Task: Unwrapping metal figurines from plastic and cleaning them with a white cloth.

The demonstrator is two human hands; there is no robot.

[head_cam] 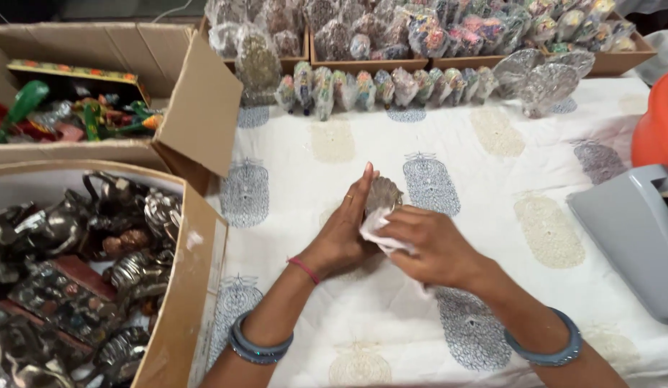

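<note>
My left hand [346, 228] holds a small round metal piece [383, 194] upright over the printed white cloth [492, 179], fingers straight behind it. Pressed against the lower part of that piece, my right hand [427, 244] grips a crumpled white cloth [375, 228]. Both hands meet at the middle of the table. Grey bangles sit on both wrists, and a red thread is on the left one.
A cardboard box [186, 302] of dark metal pieces stands at lower left, another box [197, 108] with colourful items behind it. Plastic-wrapped figurines [377, 86] line the far side before wooden trays [607, 65]. A grey object [628, 230] and an orange tub [653, 129] are at right.
</note>
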